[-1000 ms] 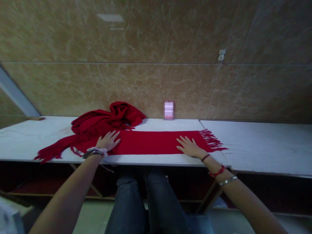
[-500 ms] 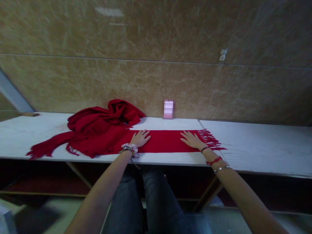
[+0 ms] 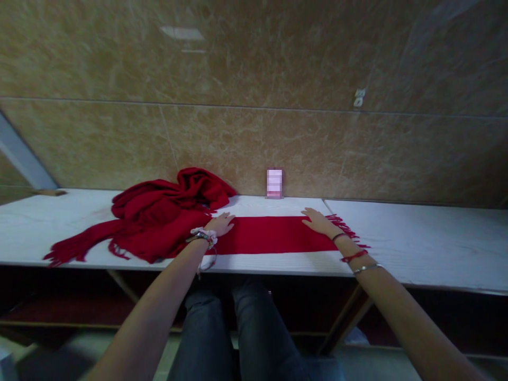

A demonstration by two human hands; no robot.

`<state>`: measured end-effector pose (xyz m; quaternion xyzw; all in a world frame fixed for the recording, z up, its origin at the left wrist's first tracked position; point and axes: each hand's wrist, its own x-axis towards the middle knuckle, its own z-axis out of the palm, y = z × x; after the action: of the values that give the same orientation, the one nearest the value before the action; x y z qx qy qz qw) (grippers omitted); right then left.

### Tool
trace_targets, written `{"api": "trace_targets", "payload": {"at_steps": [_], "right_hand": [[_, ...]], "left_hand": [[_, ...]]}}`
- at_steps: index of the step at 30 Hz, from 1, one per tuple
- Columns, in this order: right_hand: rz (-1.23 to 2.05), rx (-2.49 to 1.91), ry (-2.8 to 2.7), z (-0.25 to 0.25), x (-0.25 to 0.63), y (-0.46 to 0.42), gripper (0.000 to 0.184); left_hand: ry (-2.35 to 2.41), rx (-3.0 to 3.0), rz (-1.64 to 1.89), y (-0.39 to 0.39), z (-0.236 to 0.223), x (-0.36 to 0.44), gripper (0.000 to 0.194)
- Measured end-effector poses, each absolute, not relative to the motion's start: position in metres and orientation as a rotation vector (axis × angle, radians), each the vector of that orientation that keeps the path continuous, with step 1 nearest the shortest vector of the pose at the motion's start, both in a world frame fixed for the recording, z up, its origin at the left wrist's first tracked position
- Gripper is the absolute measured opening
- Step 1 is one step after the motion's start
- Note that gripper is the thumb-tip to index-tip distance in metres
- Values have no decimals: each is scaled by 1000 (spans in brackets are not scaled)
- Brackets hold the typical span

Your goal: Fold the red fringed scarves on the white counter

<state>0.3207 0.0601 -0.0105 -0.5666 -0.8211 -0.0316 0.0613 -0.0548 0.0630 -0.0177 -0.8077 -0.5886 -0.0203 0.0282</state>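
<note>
A red fringed scarf [image 3: 270,235] lies in a flat, smooth strip along the white tabletop. Its tasselled end spreads out on the right. My left hand [image 3: 220,224] rests on the left part of the strip, beside the bunched cloth, fingers stretched out. Near the fringed end, my right hand [image 3: 317,221] lies at the far edge of the strip, fingers extended and holding nothing. To the left is a crumpled heap of red cloth [image 3: 159,206], with another fringed end trailing to the left. Whether heap and strip are one piece I cannot tell.
Against the brown marble wall [image 3: 254,137] a phone-like object with a blurred screen [image 3: 274,183] stands upright. The white table [image 3: 416,238] runs along the wall, with dark open shelves [image 3: 71,301] beneath. A small brown piece [image 3: 50,192] lies at the back left.
My left hand has slid slightly left towards the heap. My right hand has shifted a little towards the far edge of the strip. The camera view has tilted slightly up.
</note>
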Motion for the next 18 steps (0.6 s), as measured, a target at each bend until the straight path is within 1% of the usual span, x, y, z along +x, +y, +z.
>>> {"api": "trace_targets", "payload": {"at_steps": [3, 6, 10, 15, 18], "right_hand": [[-42, -1558, -2645, 3, 301, 77, 46], [0, -1581, -2754, 11, 296, 87, 43], [15, -1616, -2804, 15, 303, 91, 41], [-13, -1648, -2802, 17, 309, 92, 47], [-15, -1695, -2809, 20, 309, 96, 39]], "left_hand": [[-1706, -2608, 3, 75, -8, -40, 48], [-1727, -2594, 87, 81, 0, -31, 47], [-1722, -2581, 91, 83, 8, -32, 38], [-1646, -2603, 138, 80, 19, -35, 29], [-1608, -2609, 156, 75, 26, -36, 23]]}}
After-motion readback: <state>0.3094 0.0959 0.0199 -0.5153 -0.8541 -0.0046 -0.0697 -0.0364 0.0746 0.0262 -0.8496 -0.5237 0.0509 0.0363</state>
